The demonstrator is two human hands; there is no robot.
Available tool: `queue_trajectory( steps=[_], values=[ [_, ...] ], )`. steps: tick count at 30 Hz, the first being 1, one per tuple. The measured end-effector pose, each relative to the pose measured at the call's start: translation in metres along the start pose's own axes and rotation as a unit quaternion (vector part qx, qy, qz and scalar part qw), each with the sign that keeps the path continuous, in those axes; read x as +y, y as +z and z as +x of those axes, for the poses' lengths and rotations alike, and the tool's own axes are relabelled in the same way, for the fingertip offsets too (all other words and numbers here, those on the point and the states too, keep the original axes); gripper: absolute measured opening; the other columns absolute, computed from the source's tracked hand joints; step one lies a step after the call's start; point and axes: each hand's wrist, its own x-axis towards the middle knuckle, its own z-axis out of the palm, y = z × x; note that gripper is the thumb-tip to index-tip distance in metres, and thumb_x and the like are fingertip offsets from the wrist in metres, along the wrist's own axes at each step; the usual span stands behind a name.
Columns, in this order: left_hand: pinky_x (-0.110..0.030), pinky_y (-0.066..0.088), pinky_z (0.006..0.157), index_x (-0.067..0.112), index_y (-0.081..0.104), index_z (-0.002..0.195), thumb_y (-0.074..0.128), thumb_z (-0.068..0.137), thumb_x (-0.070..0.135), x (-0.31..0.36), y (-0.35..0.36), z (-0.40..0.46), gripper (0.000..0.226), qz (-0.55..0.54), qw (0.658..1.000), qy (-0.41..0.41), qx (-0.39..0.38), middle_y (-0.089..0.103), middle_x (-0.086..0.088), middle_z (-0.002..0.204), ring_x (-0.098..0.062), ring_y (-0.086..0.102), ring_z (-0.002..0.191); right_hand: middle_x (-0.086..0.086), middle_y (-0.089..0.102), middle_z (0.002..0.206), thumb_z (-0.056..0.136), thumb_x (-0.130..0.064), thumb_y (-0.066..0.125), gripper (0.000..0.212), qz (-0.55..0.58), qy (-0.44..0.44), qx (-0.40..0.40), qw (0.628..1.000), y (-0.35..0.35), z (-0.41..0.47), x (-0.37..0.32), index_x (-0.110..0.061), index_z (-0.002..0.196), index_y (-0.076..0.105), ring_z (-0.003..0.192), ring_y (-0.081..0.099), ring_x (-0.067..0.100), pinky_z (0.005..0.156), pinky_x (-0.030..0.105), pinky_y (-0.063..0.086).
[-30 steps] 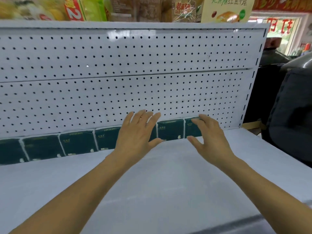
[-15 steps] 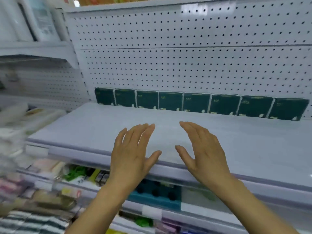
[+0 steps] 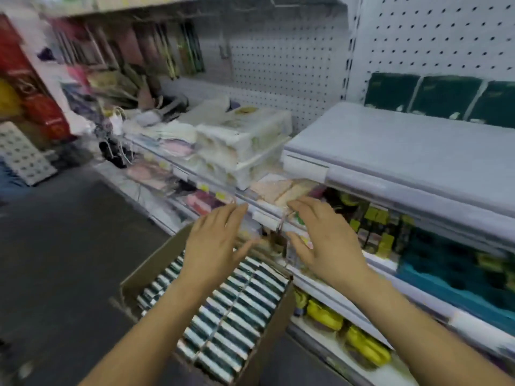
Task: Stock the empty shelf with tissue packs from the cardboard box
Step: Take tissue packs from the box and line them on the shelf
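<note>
Tissue packs (image 3: 223, 324) sit on edge in tight rows inside the cardboard box (image 3: 145, 274), dark green with pale edges, filling it at roughly 6 o'clock in your view, down on the dark floor (image 3: 55, 260) just in front of the lower shelving. Your left hand (image 3: 214, 243) hovers over the far end of the box, palm down, fingers straight and lightly spread, thumb out toward 3 o'clock; it holds nothing. Your right hand (image 3: 326, 240) is beside it toward 3 o'clock, apart from it by a narrow gap, fingers likewise extended and loosely splayed, thumb pointing back toward the left hand, and it too grips nothing. Whether either hand touches the packs below you cannot tell; both appear to float above them. Up at 2 o'clock lies the white shelf (image 3: 404, 151), its flat board mostly bare, with a row of shelved packs (image 3: 443, 97) standing upright along the back against the pegboard panel (image 3: 432, 37). Only three of those are in frame, side by side and touching. At 11 o'clock a neighbouring bay holds white wrapped bundles (image 3: 245, 140) stacked together, with blurred mixed goods behind. Under the white shelf, at 4 o'clock, are yellow items (image 3: 365, 346) and a teal pack (image 3: 457, 277) on lower tiers.
</note>
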Motion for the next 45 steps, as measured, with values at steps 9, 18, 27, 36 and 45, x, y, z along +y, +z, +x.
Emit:
queue_trajectory(
  steps=[9,18,27,36,45],
  values=[
    [-0.042,0.040,0.101,0.026,0.036,0.148,0.044,0.094,0.062,-0.183,0.071,-0.078,0.065,-0.049,0.972,-0.162,-0.162,0.049,0.001,0.141,-0.025,0.045,0.130,0.002,0.059,0.123,0.096,-0.037,0.054,0.039,0.063,0.051,-0.186,0.979,0.165,0.040,-0.079,-0.021,0.131,0.055,0.112,0.054,0.025,0.079,0.035,0.047],
    [-0.038,0.045,0.097,0.022,0.044,0.142,0.048,0.097,0.054,-0.247,0.171,-0.093,0.056,-0.149,0.905,-0.278,-0.285,0.049,-0.002,0.142,-0.021,0.047,0.127,-0.004,0.061,0.122,0.098,-0.035,0.049,0.028,0.047,0.068,-0.328,0.941,0.305,0.057,-0.084,-0.026,0.123,0.059,0.110,0.056,0.017,0.083,0.031,0.048],
    [-0.036,0.052,0.086,0.020,0.045,0.140,0.059,0.095,0.039,-0.280,0.289,-0.038,0.050,-0.292,0.811,-0.418,-0.288,0.059,-0.004,0.119,-0.023,0.061,0.100,0.001,0.057,0.115,0.098,-0.037,0.046,0.029,-0.031,0.057,-0.363,0.930,0.425,0.081,-0.068,-0.018,0.116,0.058,0.106,0.055,0.018,0.068,0.028,0.041],
    [-0.039,0.052,0.089,0.026,0.047,0.138,0.070,0.086,0.028,-0.293,0.340,-0.024,0.057,-0.236,0.820,-0.333,-0.402,0.054,-0.011,0.127,-0.028,0.057,0.109,0.005,0.053,0.120,0.092,-0.035,0.055,0.029,-0.115,0.060,-0.423,0.897,0.466,0.079,-0.068,-0.015,0.112,0.061,0.110,0.051,0.021,0.078,0.031,0.039],
    [-0.029,0.042,0.084,0.026,0.060,0.113,0.074,0.086,0.036,-0.282,0.292,-0.015,0.033,-0.248,0.862,-0.323,-0.301,0.042,-0.004,0.116,-0.022,0.053,0.100,0.003,0.054,0.122,0.092,-0.037,0.053,0.038,0.023,0.143,-0.347,0.927,0.429,0.079,-0.067,-0.018,0.125,0.054,0.105,0.056,0.021,0.072,0.031,0.047]
  ],
)
